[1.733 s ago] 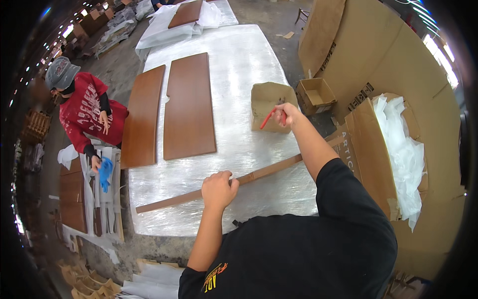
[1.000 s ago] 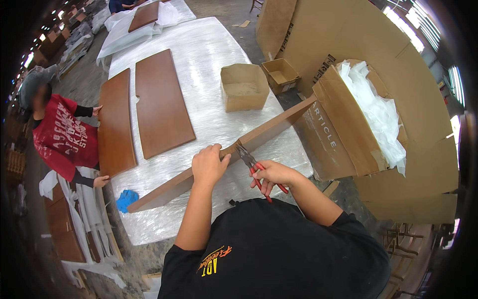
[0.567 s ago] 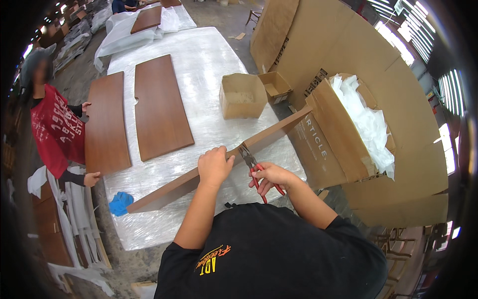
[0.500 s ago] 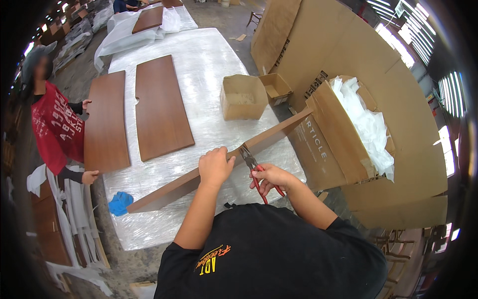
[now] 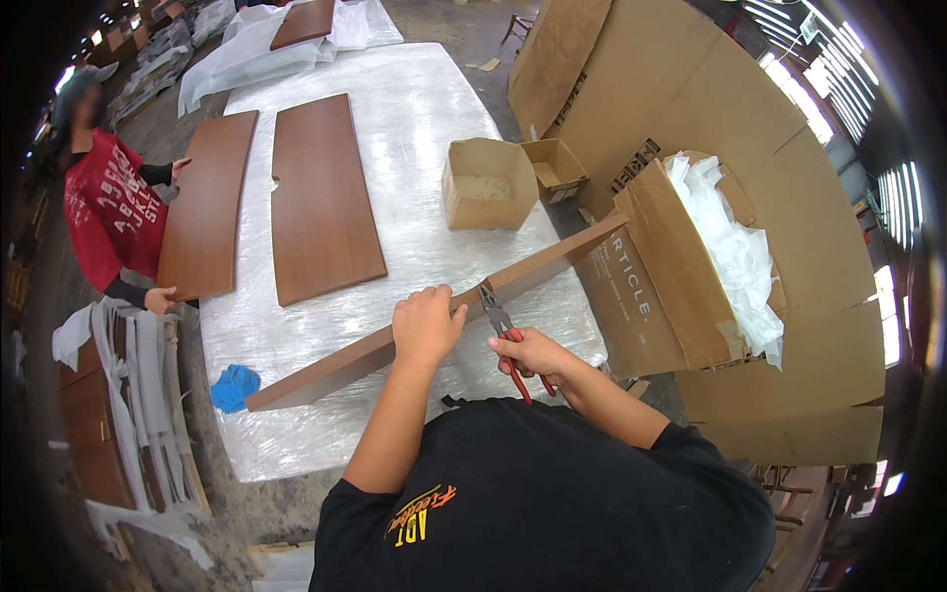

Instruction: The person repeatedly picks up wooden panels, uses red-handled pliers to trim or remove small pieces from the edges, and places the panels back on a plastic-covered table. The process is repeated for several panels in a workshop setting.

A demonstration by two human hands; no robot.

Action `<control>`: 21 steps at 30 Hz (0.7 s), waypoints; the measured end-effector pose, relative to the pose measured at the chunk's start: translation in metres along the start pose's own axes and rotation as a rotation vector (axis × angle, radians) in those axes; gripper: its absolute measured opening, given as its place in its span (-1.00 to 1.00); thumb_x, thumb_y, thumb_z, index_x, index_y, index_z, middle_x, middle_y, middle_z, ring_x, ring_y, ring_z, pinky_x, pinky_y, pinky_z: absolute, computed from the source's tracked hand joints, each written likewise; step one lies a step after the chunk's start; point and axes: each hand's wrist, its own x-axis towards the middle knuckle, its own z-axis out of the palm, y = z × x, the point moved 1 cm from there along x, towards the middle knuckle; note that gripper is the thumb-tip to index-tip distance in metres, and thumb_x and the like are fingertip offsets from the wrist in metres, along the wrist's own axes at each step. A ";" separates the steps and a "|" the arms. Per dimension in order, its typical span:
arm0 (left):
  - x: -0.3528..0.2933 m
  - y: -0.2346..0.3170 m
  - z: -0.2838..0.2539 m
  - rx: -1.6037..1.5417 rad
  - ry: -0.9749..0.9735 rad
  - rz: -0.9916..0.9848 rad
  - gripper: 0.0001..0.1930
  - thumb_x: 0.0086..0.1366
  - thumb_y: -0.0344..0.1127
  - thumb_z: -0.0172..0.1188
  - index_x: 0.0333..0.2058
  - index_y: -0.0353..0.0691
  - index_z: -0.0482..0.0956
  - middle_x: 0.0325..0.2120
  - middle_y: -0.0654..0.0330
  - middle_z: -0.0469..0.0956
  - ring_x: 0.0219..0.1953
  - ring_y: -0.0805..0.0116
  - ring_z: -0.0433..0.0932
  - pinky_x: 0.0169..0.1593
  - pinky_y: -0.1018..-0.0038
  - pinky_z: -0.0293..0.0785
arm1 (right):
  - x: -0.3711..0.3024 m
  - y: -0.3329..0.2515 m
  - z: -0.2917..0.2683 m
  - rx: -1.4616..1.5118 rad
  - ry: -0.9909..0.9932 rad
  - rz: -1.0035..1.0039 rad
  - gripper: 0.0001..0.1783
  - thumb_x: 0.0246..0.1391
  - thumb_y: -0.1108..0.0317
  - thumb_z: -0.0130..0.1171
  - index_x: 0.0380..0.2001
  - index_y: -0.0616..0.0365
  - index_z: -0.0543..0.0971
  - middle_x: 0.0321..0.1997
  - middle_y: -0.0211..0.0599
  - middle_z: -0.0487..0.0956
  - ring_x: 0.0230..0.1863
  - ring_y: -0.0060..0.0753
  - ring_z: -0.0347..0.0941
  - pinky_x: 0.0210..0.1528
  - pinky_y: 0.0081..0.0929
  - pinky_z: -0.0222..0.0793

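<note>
An open cardboard box (image 5: 483,204) is set on the film-wrapped table (image 5: 419,99), its contents too small to tell. At the right, a large carton (image 5: 631,311) is filled with crumpled white sheets (image 5: 725,257). Both forearms are stretched forward. The board's top edge is clasped from above by the left hand (image 5: 426,326); red-handled pliers (image 5: 499,320) are gripped in the right hand (image 5: 526,355), tips at that edge. The long brown board (image 5: 326,367) is stood on edge, slanting across the table's near side.
</note>
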 end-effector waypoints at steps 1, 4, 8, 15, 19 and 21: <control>-0.001 -0.001 0.000 0.002 0.008 -0.003 -0.70 0.26 -0.07 0.43 -0.26 -0.19 0.69 -0.34 0.08 0.71 -0.19 0.04 0.71 -0.08 0.12 0.56 | 0.002 0.001 0.002 -0.017 0.003 -0.036 -0.67 0.42 0.02 0.28 -0.31 0.02 0.57 -0.50 -0.39 0.62 -0.59 -0.59 0.35 -0.53 -0.48 0.27; -0.002 -0.002 0.001 -0.024 0.045 0.009 -0.70 0.26 -0.08 0.44 -0.28 -0.20 0.68 -0.36 0.08 0.71 -0.21 0.04 0.71 -0.09 0.12 0.56 | 0.002 0.004 0.007 0.103 0.008 -0.064 -0.71 0.39 0.10 0.32 -0.31 0.06 0.56 -0.49 -0.35 0.62 -0.57 -0.53 0.41 -0.52 -0.42 0.34; -0.007 -0.006 0.003 -0.005 0.041 0.015 -0.71 0.25 -0.09 0.44 -0.31 -0.21 0.67 -0.39 0.09 0.70 -0.23 0.04 0.70 -0.10 0.12 0.56 | -0.004 0.004 0.012 0.255 -0.064 0.015 -0.72 0.37 0.18 0.35 -0.31 0.08 0.51 -0.52 -0.36 0.57 -0.56 -0.42 0.46 -0.49 -0.34 0.42; -0.001 0.005 0.001 0.002 0.045 0.000 -0.71 0.25 -0.09 0.44 -0.34 -0.20 0.66 -0.40 0.09 0.70 -0.25 0.03 0.70 -0.12 0.11 0.55 | -0.015 -0.012 0.006 0.377 -0.123 0.098 -0.65 0.38 0.12 0.35 -0.38 -0.01 0.43 -0.58 -0.44 0.46 -0.60 -0.43 0.42 -0.50 -0.38 0.39; -0.001 0.010 0.000 0.006 0.049 -0.010 -0.70 0.25 -0.08 0.45 -0.32 -0.20 0.66 -0.40 0.09 0.70 -0.24 0.03 0.69 -0.13 0.11 0.55 | -0.018 -0.002 0.007 0.618 -0.289 0.125 -0.62 0.42 0.02 0.29 -0.38 -0.04 0.43 -0.60 -0.49 0.43 -0.63 -0.47 0.37 -0.50 -0.37 0.40; -0.004 0.011 0.002 0.008 0.006 -0.041 -0.70 0.25 -0.08 0.45 -0.31 -0.20 0.67 -0.39 0.09 0.70 -0.23 0.02 0.69 -0.13 0.11 0.55 | -0.017 0.008 0.011 0.745 -0.392 0.107 -0.61 0.44 -0.02 0.25 -0.39 -0.06 0.43 -0.60 -0.51 0.42 -0.64 -0.47 0.36 -0.51 -0.35 0.41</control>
